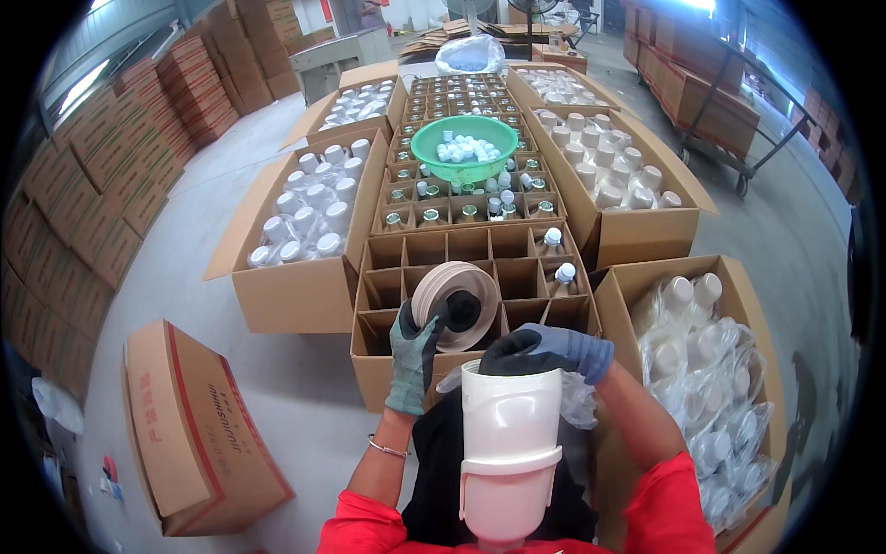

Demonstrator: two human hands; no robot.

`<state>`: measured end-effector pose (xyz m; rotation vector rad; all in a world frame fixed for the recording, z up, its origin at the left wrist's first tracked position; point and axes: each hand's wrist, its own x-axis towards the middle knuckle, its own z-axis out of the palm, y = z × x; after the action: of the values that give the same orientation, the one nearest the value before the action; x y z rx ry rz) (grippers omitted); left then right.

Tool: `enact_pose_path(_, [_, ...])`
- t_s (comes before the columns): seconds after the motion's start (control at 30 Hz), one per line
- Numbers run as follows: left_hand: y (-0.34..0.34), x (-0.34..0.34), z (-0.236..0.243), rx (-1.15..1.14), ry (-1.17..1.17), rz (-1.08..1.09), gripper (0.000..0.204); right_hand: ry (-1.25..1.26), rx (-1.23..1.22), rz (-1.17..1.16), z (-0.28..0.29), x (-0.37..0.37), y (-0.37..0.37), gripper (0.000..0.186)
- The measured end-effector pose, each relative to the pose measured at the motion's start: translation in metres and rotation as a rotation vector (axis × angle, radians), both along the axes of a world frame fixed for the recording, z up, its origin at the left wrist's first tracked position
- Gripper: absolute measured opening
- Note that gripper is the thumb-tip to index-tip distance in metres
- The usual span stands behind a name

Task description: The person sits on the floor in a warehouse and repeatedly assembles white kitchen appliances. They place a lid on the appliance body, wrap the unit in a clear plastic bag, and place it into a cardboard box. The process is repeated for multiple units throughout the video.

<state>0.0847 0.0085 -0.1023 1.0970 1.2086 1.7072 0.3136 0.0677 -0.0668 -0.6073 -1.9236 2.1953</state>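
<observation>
My left hand (pixel 416 354), in a grey-green glove with dark palm, grips a round beige lid (pixel 457 279) with a dark centre, above a divided carton (pixel 378 379). My right hand (pixel 554 351), in a blue-grey glove, is closed with bent fingers at the mouth of a tall white plastic container (pixel 509 434) held upright against my body; its fingertips and what they hold are hidden. Two capped bottles (pixel 564 282) stand in the carton’s right compartments. Behind it, a green basin (pixel 464 169) of white caps (pixel 466 149) rests on more bottles in dividers.
Open cartons of white-lidded containers (pixel 286 249) flank the middle cartons. Another (pixel 738 305), with bagged containers, is at my right. A carton (pixel 185 415) lies on the floor at left. Stacked boxes (pixel 120 203) line the left; a loaded trolley (pixel 738 166) stands back right.
</observation>
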Motion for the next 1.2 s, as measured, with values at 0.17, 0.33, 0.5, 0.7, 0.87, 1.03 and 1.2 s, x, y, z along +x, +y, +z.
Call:
enact_pose_path(0.17, [0.001,0.001,-0.015,0.008,-0.045,-0.006,0.039,0.131,-0.104,0.068,-0.011,0.012,0.010,0.029])
enact_pose_path(0.33, [-0.007,-0.006,0.009,0.110,0.181,-0.257,0.066,0.443,0.295,-0.807,-0.020,0.002,-0.018,0.033])
enact_pose_path(0.5, [-0.002,0.000,0.039,0.307,0.564,-0.486,0.048,0.450,-0.046,-0.696,-0.026,0.006,-0.043,0.050])
enact_pose_path(0.7, [-0.009,0.009,0.026,0.279,0.536,-0.529,0.054,0.433,0.067,-0.681,-0.034,0.015,-0.054,0.052])
enact_pose_path(0.87, [-0.030,0.038,0.069,0.309,0.944,-0.362,0.033,0.727,-0.489,-0.588,-0.066,0.002,-0.053,0.054])
enact_pose_path(1.03, [-0.020,0.011,0.017,0.051,0.235,-0.409,0.055,0.369,0.215,-0.685,-0.026,0.002,-0.063,0.048])
enact_pose_path(1.2, [0.006,0.014,0.001,-0.156,-0.524,-0.651,0.072,0.097,0.485,-0.716,0.004,0.016,-0.061,0.036])
